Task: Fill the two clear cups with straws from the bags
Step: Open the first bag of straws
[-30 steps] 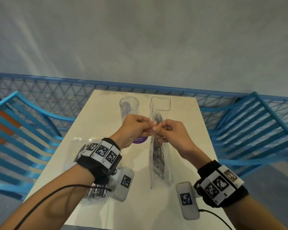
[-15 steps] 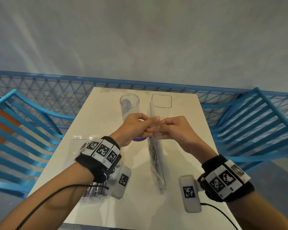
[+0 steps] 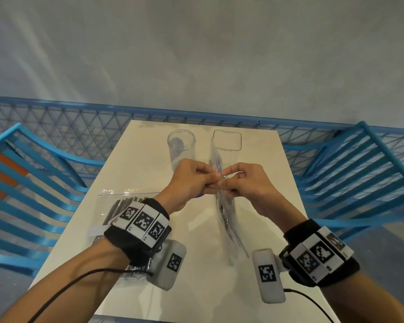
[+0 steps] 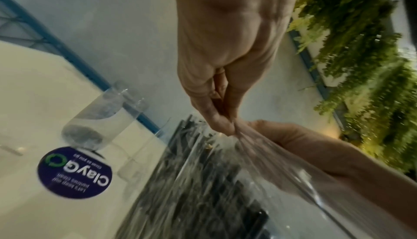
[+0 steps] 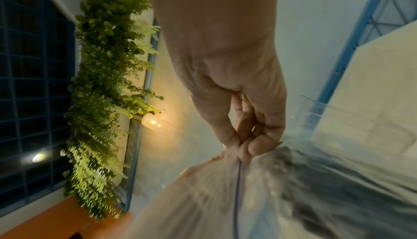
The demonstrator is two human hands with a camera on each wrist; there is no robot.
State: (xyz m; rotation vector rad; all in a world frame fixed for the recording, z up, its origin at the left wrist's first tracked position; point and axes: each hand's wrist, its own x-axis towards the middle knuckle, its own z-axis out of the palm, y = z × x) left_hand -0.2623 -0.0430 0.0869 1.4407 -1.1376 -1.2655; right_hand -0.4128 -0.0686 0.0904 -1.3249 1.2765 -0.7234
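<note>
Both hands meet above the middle of the table (image 3: 149, 287), pinching the top edge of a clear bag (image 3: 226, 220) of dark straws betw. them. Left hand (image 3: 187, 183) has thumb and fingertips curled tight on one side of the bag's opening; right hand (image 3: 245, 183) pinches the opposite side, fingers curled in. Fingertips of the two hands nearly touch. In the left wrist view the plastic is bunched and stretched betw. thumb and finger; the right wrist view shows the same pinch w/ the film pulled taut below the right hand.

The bag hangs edge-on from the hands down toward the person, lower end near the table; can't tell if it touches.

Beyond the hands, at the far end of the table: a round clear cup (image 3: 181, 145) just past the left hand, and a square clear cup (image 3: 227, 141) just past the right, the two near each other but apart. No straws visible in either.

A second bag (image 3: 117, 206) of dark straws lies flat on the table under and left of the left wrist. A purple round sticker (image 4: 74, 172) sits on the table below the left hand, near the round cup's base.
</note>
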